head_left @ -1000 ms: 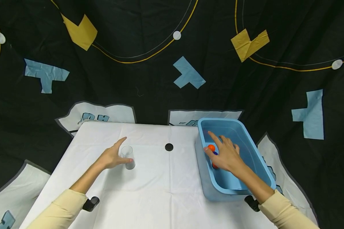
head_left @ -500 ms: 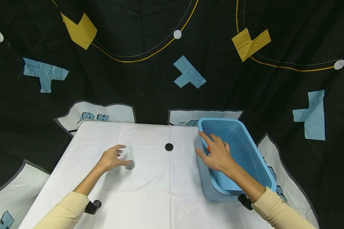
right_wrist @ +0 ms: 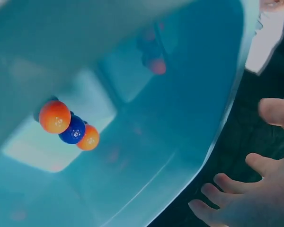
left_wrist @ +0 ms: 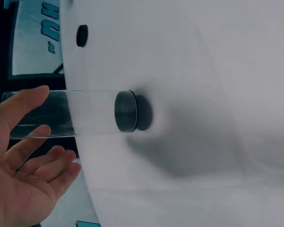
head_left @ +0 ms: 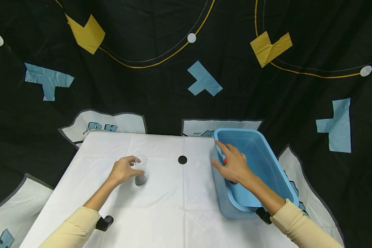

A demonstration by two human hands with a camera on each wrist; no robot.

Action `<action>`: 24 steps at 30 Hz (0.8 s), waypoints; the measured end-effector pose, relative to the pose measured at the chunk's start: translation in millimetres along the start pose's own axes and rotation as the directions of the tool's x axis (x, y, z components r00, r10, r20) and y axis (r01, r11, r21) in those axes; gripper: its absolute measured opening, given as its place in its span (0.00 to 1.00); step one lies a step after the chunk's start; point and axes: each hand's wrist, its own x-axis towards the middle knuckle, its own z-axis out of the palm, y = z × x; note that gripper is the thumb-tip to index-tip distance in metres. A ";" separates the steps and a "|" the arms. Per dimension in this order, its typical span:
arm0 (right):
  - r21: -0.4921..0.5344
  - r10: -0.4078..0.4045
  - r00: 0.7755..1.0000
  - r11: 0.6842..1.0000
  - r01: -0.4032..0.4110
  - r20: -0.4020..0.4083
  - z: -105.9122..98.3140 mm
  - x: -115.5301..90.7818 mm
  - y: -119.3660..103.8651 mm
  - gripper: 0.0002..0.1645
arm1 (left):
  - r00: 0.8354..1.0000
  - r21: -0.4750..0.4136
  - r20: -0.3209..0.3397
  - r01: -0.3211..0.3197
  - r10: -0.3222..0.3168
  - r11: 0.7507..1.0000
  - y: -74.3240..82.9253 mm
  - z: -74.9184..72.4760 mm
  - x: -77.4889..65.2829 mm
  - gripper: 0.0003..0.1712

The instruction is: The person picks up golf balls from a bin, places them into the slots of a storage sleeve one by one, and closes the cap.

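Note:
My left hand (head_left: 125, 170) grips a clear glass (head_left: 141, 168) between thumb and fingers. In the left wrist view this clear cylinder (left_wrist: 92, 111) stands out from the white table, its dark base just off the surface above a dark round patch (left_wrist: 145, 112). My right hand (head_left: 234, 167) hangs over the left side of the blue bin (head_left: 274, 165), fingers spread, holding nothing. Inside the bin, the right wrist view shows an orange ball (right_wrist: 54, 117), a blue ball (right_wrist: 72, 130) and a second orange ball (right_wrist: 88, 138) in a row. From the head, my right hand partly hides them.
A white cloth covers the table (head_left: 161, 213). On it lies a flat black disc (head_left: 182, 159) between the glass and the bin. Behind the table hangs a black curtain (head_left: 161, 100) with blue and yellow tape pieces.
My left hand's fingers have come together on the glass, which has moved up slightly off the table. My right hand has shifted left over the bin's left rim, still spread.

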 end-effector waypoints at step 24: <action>0.211 0.364 0.909 0.890 -0.404 0.204 -38.0 41.9 55.7 0.39 | 0.993 -0.079 0.039 -0.109 0.112 0.991 61.1 7.0 9.1 0.26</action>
